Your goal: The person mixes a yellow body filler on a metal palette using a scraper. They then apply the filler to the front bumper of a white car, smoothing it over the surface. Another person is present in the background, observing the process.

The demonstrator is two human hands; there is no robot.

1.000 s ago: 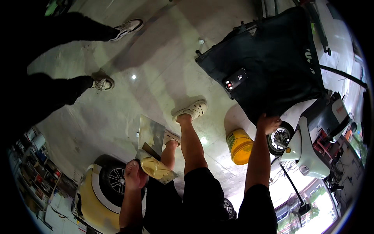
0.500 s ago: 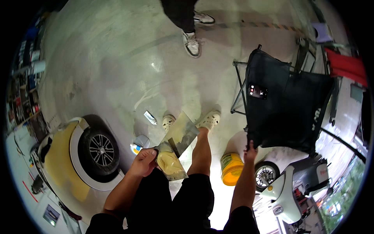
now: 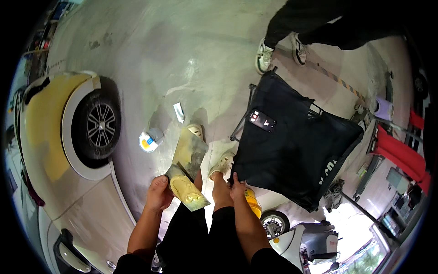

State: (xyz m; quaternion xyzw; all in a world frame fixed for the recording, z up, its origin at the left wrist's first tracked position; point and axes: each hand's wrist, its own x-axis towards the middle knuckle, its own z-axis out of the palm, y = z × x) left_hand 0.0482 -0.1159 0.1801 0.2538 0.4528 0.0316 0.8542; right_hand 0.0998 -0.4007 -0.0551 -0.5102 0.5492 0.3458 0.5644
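Observation:
My left hand [image 3: 159, 192] is closed on the edge of a flat spreader [image 3: 199, 206] smeared with yellow putty [image 3: 182, 188]. A second flat grey plate [image 3: 189, 148] with a dark strip extends beyond it; whether the two are joined I cannot tell. My right hand [image 3: 236, 186] has its fingers closed on the near left corner of a folding stool's black fabric seat [image 3: 296, 150]. On that seat lies a phone [image 3: 263, 121].
A car body [image 3: 50, 132] with a yellow patch and a wheel [image 3: 100, 124] stands left. On the floor are a tube [image 3: 179, 113] and a small tub [image 3: 148, 142]. A yellow bucket [image 3: 252, 202] and a scooter [image 3: 292, 242] are right; another person's shoe [image 3: 264, 57] is beyond the stool.
My view has turned right. The black seat is now closer in front of me, with my right hand still gripping its corner. The other person has stepped right, behind the seat.

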